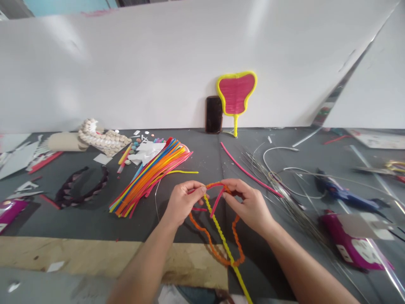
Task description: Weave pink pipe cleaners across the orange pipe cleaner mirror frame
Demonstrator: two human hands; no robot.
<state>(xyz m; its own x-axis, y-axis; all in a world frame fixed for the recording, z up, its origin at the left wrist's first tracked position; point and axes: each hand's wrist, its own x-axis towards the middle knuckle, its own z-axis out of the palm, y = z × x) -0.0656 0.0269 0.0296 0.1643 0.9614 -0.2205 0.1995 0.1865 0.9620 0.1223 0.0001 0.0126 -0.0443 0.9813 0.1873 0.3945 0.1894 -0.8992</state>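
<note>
An orange twisted pipe cleaner loop (238, 242) hangs between my hands over the table's front part. A yellow twisted pipe cleaner stem (225, 241) runs down from its top and crosses its lower edge. My left hand (186, 198) is closed in a pinch at the loop's top, beside the stem's upper end. With thumb and forefinger, my right hand (245, 202) grips the loop's top right, where a pink pipe cleaner (217, 202) lies along the orange. One pink end slants down between the hands; another pink end shows by the left fingers. The fingertips partly hide the join.
A bundle of coloured pipe cleaners (155, 177) lies left, beyond a dark braided headband (82, 185). Against the white board lean a phone (214, 115) and a yellow-rimmed pink fan shape (236, 93). Wires (284, 202), a blue glue gun (344, 192) and a magenta device (354, 245) lie right.
</note>
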